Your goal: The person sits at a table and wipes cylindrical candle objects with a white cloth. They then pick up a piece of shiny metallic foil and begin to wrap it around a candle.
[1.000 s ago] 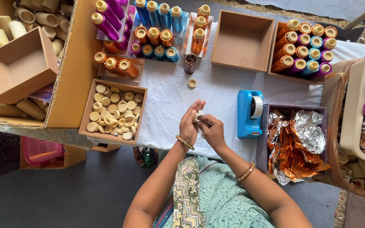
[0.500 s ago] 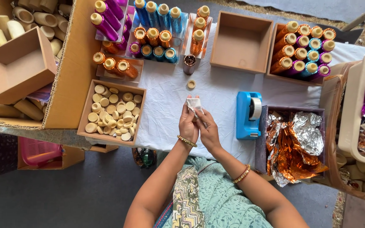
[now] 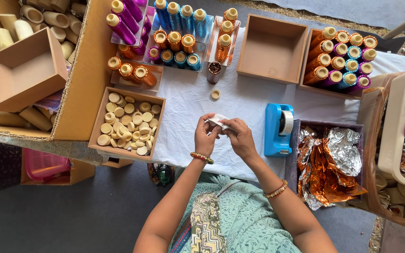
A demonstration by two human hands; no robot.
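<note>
The left hand (image 3: 206,137) and the right hand (image 3: 240,138) meet at the centre of the frame over the white cloth (image 3: 240,100), both closed by the fingertips on one small white piece (image 3: 217,121), the other fingers curled in; whether it is paper or tape cannot be told. To handle it well the person would likely keep the pinch light and even, so that the thin piece stays flat between the thumbs and does not crease.

Just right of the hands stands a blue tape dispenser (image 3: 277,130); beyond it, a box of crumpled orange and silver foil (image 3: 330,161). To the left lies a tray of pale round caps (image 3: 126,122); one loose cap (image 3: 215,94) sits above the hands; foil-wrapped tubes (image 3: 174,44) fill the upper frame.
</note>
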